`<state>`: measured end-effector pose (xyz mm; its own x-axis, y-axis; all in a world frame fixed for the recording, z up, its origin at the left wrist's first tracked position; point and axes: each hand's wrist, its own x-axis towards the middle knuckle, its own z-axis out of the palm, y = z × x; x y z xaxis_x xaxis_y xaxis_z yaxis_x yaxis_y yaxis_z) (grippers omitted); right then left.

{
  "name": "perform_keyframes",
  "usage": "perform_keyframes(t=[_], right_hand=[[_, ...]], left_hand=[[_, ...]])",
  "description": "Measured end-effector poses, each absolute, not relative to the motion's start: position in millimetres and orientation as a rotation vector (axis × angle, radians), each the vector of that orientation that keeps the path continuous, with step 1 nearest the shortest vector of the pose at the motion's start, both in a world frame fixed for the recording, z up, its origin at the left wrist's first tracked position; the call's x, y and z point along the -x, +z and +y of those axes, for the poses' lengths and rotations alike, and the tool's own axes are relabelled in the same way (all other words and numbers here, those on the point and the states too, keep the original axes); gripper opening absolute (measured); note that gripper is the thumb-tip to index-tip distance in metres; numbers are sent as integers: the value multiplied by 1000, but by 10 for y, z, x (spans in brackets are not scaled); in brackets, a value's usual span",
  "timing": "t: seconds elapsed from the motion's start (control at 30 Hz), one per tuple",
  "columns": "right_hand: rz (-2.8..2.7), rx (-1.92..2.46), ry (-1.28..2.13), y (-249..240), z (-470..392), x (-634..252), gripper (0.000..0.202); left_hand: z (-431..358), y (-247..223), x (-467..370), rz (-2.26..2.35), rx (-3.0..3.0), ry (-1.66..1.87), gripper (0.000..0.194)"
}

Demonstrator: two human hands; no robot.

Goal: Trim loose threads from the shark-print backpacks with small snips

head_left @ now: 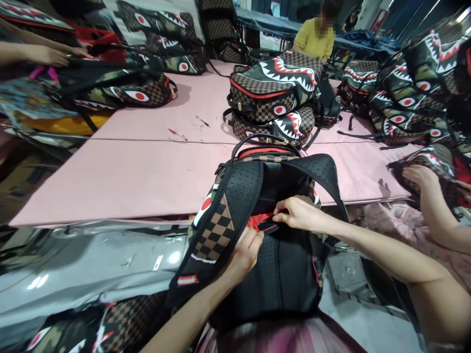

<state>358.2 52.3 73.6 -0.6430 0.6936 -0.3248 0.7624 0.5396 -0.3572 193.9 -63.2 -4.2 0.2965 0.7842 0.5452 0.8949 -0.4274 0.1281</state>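
A black backpack [290, 274] with brown checkered trim leans against the table edge, its back panel and padded straps facing me. An opening in that panel shows red lining [259, 220]. My left hand [248, 250] is closed on the near left edge of this opening, beside the checkered strap [213, 230]. Across from it, my right hand [300, 214] pinches the upper right edge of the opening between thumb and fingers. Whether a zipper lies under the fingertips is hidden.
Finished-looking shark-face backpacks [272, 93] are stacked on the pink table [147, 171], with more piled at right [408, 98]. Thread snips [177, 134] lie on the tabletop. Other people's hands [47, 55] work at left and right. Another bag [125, 318] sits low at left.
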Motion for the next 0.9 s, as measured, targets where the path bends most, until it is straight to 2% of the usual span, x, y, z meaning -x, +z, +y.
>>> perform_keyframes(t=[0.23,0.6,0.8,0.9], right_hand=[[2628,-1203,-630,657,510,-3487,21],[2618,-1251,-754,667,581,-3509,20],[2715,-1226,-505,652,540,-3483,22],[2904,-1368,-717,721,615,-3527,22]], left_hand=[[-643,-98,-1934,-1571,2381,-826,14],[-619,-50,-1943,-1612,2360,-830,15],[-619,-26,-1948,-1583,2335,-888,17],[-440,-12,-1834,-1567,2340,-974,16]])
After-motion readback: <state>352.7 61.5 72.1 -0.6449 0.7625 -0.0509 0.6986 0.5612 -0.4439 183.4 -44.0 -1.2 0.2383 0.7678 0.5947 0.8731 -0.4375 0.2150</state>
